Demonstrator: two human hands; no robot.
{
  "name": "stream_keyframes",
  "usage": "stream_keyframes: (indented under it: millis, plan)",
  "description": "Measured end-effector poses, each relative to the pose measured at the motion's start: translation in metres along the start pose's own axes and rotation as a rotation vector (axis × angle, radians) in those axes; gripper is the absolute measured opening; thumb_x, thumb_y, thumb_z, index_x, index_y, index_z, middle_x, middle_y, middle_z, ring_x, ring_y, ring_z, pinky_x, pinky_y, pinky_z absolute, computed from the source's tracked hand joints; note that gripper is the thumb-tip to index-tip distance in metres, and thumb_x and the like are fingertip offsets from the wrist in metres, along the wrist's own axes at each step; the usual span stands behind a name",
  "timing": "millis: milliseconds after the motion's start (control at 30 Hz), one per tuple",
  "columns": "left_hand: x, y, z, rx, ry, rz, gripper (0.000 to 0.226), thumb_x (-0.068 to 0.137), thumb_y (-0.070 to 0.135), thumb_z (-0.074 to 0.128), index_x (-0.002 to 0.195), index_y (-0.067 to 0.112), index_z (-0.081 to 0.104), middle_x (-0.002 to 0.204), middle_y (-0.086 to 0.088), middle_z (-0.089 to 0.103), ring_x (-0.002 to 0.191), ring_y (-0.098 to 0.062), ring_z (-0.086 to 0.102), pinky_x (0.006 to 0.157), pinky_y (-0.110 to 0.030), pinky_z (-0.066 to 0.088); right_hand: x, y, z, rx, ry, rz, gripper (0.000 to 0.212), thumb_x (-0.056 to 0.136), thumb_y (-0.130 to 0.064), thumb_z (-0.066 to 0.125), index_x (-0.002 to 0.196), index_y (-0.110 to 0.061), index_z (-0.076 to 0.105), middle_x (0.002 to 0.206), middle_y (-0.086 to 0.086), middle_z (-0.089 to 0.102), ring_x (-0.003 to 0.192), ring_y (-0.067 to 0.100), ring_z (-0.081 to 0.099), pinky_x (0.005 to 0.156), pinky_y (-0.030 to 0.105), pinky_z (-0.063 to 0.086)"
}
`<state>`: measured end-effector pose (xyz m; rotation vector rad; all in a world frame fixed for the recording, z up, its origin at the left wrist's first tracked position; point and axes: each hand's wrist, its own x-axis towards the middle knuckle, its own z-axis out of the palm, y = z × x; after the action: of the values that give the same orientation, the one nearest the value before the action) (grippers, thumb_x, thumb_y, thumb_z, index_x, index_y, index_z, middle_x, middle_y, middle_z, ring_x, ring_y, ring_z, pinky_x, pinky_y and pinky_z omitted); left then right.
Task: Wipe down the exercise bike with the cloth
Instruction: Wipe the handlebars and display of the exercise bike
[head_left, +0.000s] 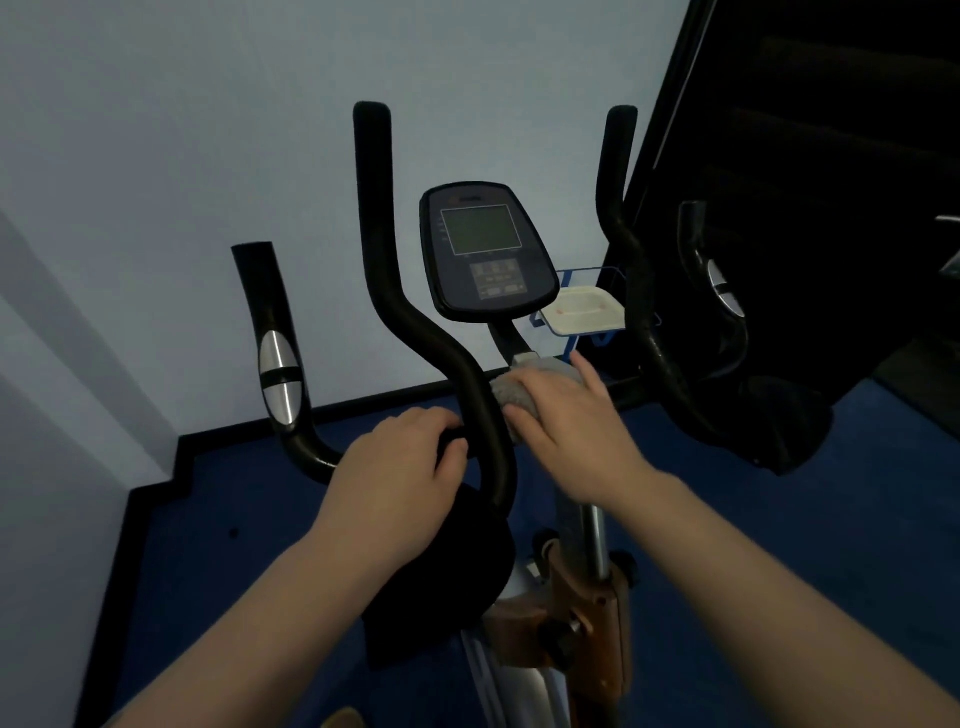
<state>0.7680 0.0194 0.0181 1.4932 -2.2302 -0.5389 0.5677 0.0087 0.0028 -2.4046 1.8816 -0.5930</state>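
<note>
Pressing the soft, light cloth (511, 387) onto the bike (488, 249) crossbar at frame center, my right hand (571, 415) lay flat-fingered on it while my left hand (400, 462) gripped the handlebar (441, 343) base.

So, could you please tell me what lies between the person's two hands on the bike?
In the head view, the curved black handlebar tube rises between the left hand, which grips the crossbar, and the right hand, which presses the grey cloth.
</note>
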Motion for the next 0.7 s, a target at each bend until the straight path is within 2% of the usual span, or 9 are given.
stream_keyframes:
  millis: [100, 167, 267, 333, 400, 467, 600, 700]
  plan:
    - [0.000, 0.000, -0.001, 0.003, -0.010, -0.002, 0.033, 0.101, 0.036, 0.042, 0.132, 0.028, 0.053, 0.121, 0.009, 0.059, 0.109, -0.011, 0.053, 0.095, -0.036, 0.044, 0.005, 0.010, -0.013, -0.061, -0.115, -0.066, 0.035, 0.102, -0.039, 0.034, 0.136, -0.033, 0.041, 0.120, -0.012, 0.062, 0.120, 0.006, 0.053, 0.120, 0.038, -0.011]
    - [0.001, -0.001, -0.002, -0.002, -0.003, -0.006, 0.033, 0.101, 0.036, 0.042, 0.131, 0.028, 0.054, 0.121, 0.009, 0.059, 0.109, -0.011, 0.053, 0.094, -0.036, 0.045, 0.019, 0.004, -0.012, -0.109, -0.103, -0.035, 0.036, 0.102, -0.039, 0.032, 0.138, -0.035, 0.040, 0.116, -0.008, 0.066, 0.116, 0.010, 0.056, 0.120, 0.038, -0.011]
    - [0.000, -0.001, 0.000, -0.024, -0.003, -0.008, 0.032, 0.101, 0.035, 0.043, 0.131, 0.028, 0.055, 0.121, 0.008, 0.060, 0.108, -0.011, 0.054, 0.094, -0.035, 0.045, 0.021, -0.019, 0.008, -0.151, 0.050, 0.123, 0.032, 0.104, -0.036, 0.032, 0.131, -0.031, 0.047, 0.105, -0.005, 0.070, 0.104, 0.016, 0.062, 0.120, 0.036, 0.005]
    - [-0.001, 0.000, 0.001, -0.031, 0.001, -0.001, 0.033, 0.101, 0.034, 0.043, 0.131, 0.029, 0.055, 0.121, 0.009, 0.060, 0.109, -0.010, 0.054, 0.095, -0.036, 0.045, 0.008, -0.025, 0.018, -0.089, 0.208, 0.147, 0.027, 0.103, -0.030, 0.036, 0.123, -0.028, 0.053, 0.094, -0.005, 0.070, 0.093, 0.017, 0.065, 0.117, 0.033, 0.012]
    - [-0.001, 0.000, 0.001, -0.028, 0.000, 0.002, 0.033, 0.101, 0.034, 0.042, 0.132, 0.029, 0.054, 0.121, 0.009, 0.060, 0.109, -0.010, 0.054, 0.095, -0.035, 0.045, -0.005, -0.025, 0.023, -0.031, 0.297, 0.139, 0.027, 0.100, -0.027, 0.038, 0.122, -0.027, 0.054, 0.086, -0.007, 0.070, 0.086, 0.014, 0.066, 0.117, 0.034, 0.011]
    - [0.000, -0.002, 0.001, -0.016, 0.007, 0.006, 0.033, 0.101, 0.034, 0.042, 0.131, 0.029, 0.054, 0.120, 0.009, 0.060, 0.108, -0.010, 0.054, 0.094, -0.034, 0.045, -0.002, -0.027, 0.024, -0.045, 0.293, 0.151, 0.028, 0.101, -0.027, 0.034, 0.122, -0.027, 0.052, 0.080, -0.006, 0.070, 0.081, 0.015, 0.066, 0.120, 0.035, 0.006]
    - [0.002, -0.003, 0.001, -0.023, 0.001, 0.002, 0.033, 0.102, 0.034, 0.041, 0.131, 0.028, 0.055, 0.120, 0.008, 0.060, 0.107, -0.010, 0.055, 0.092, -0.035, 0.046, 0.021, -0.032, 0.019, -0.059, 0.173, 0.196, 0.030, 0.104, -0.027, 0.026, 0.120, -0.023, 0.050, 0.084, 0.000, 0.070, 0.086, 0.021, 0.065, 0.115, 0.028, 0.012]
    - [-0.002, -0.002, 0.002, -0.024, 0.003, -0.003, 0.033, 0.101, 0.034, 0.042, 0.130, 0.028, 0.056, 0.120, 0.008, 0.060, 0.107, -0.010, 0.055, 0.092, -0.036, 0.046, 0.003, -0.035, 0.022, 0.090, 0.260, 0.218, 0.026, 0.103, -0.024, 0.036, 0.122, -0.020, 0.053, 0.092, 0.003, 0.071, 0.095, 0.013, 0.054, 0.114, 0.029, 0.019]
